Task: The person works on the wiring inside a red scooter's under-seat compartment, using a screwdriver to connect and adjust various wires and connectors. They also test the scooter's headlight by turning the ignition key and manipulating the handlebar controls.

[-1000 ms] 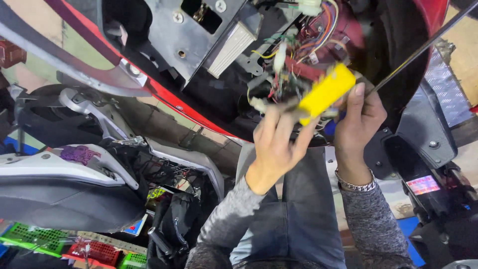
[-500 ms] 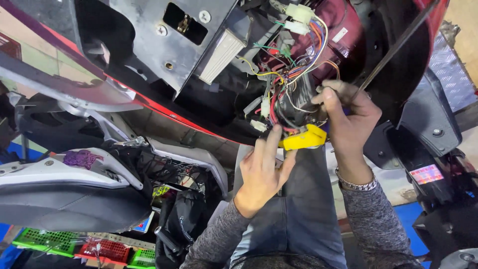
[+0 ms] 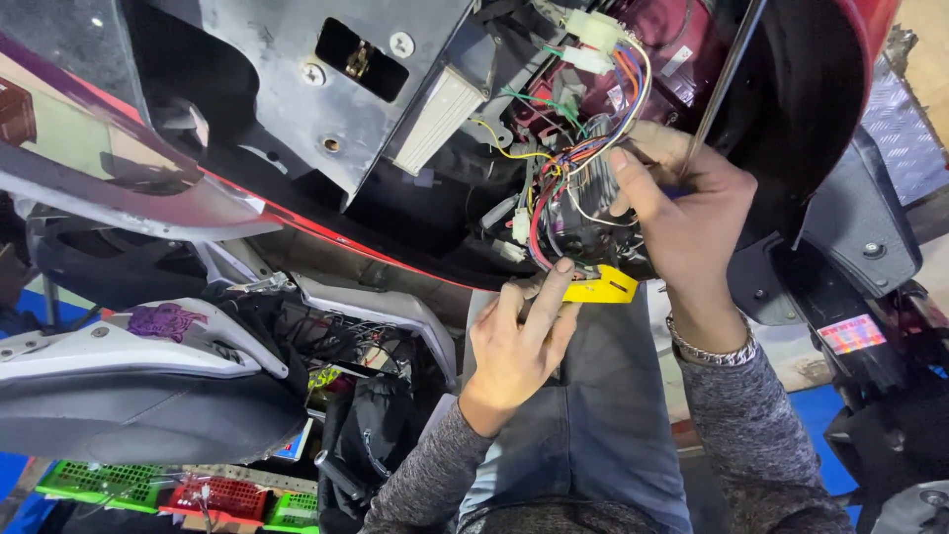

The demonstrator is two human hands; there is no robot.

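Since a second ago the yellow plastic piece (image 3: pixel 600 288) has dropped from high between both hands to the lower edge of the opened red scooter body (image 3: pixel 326 229), and now lies nearly level, long axis left to right. Far left sits a grey side panel (image 3: pixel 119 366), with green and red crates (image 3: pixel 213 497) below. The left hand (image 3: pixel 514 346) pinches the yellow piece's left end with its fingertips, so it is the nearer hand; the piece lies just up and right of it. The coloured wire bundle (image 3: pixel 583 158) hangs above. The right hand (image 3: pixel 687 213), formerly on the yellow piece, now clenches the dark wrapped wiring (image 3: pixel 578 222), with a thin metal rod (image 3: pixel 727 84) running up from it.
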